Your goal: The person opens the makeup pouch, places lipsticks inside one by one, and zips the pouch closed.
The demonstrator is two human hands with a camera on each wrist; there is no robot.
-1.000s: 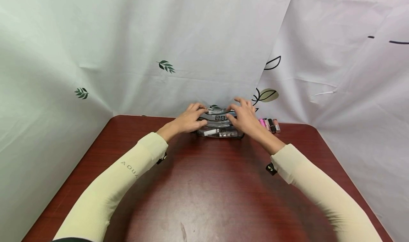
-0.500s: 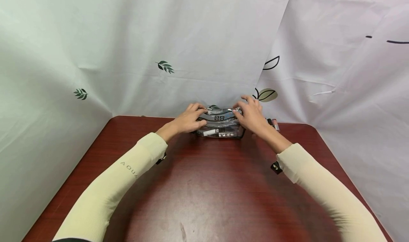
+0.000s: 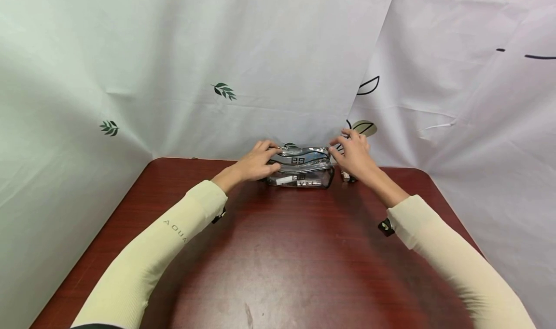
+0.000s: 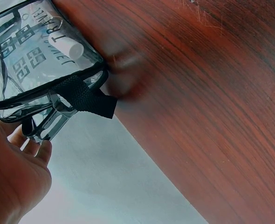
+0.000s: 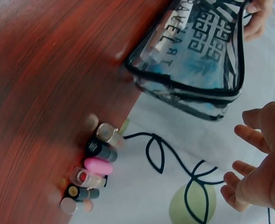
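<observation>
Two hands are in our view at the far edge of the dark red worktop [image 3: 278,252], where the clear bag [image 3: 299,178] sits before the white cloth [image 3: 278,54]. Our left grip [image 3: 256,162] holds the bag's left end between fingers and thumb. Our right grip [image 3: 354,153], fingers loosely spread, hangs just beside the right end, apart from it. Through the bag we see a white tube [image 4: 65,44]; right of it, we see a row of small cosmetics [image 5: 99,166] on the worktop.

Clear, black-edged, black-fret-patterned pouch [image 5: 198,65]
</observation>
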